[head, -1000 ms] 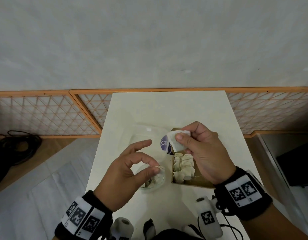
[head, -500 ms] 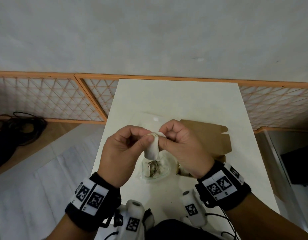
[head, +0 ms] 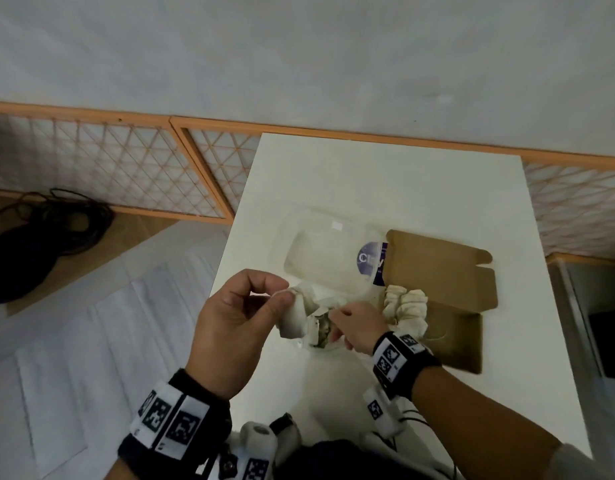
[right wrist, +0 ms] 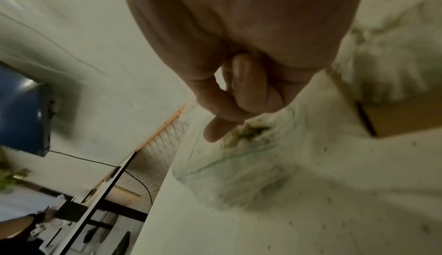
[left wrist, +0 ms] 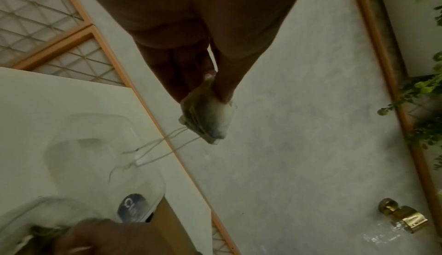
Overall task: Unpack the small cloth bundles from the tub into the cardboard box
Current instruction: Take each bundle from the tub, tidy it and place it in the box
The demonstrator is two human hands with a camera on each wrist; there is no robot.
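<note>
My left hand (head: 285,296) pinches a small white cloth bundle (head: 295,318) between thumb and forefinger, raised above the clear tub (head: 308,342). In the left wrist view the left hand (left wrist: 215,92) pinches the bundle (left wrist: 210,121), whose thin strings dangle. My right hand (head: 333,333) dips into the tub, which holds more bundles. The right wrist view shows that right hand (right wrist: 222,126) with fingers curled and nothing seen between them, one fingertip beside a bundle (right wrist: 248,133) in the tub (right wrist: 239,166). The cardboard box (head: 451,327) lies open at the right, with a row of bundles (head: 406,306) inside.
The tub's clear lid (head: 327,258), with a purple label, lies on the white table (head: 385,188) behind the tub, touching the box flap. An orange lattice fence (head: 108,168) runs along the wall. Black cables (head: 39,237) lie on the floor at the left.
The right hand has let go of the bundle that both hands held and has dropped to the tub. The left hand keeps the bundle. The camera has tilted, and the box is back in view.
</note>
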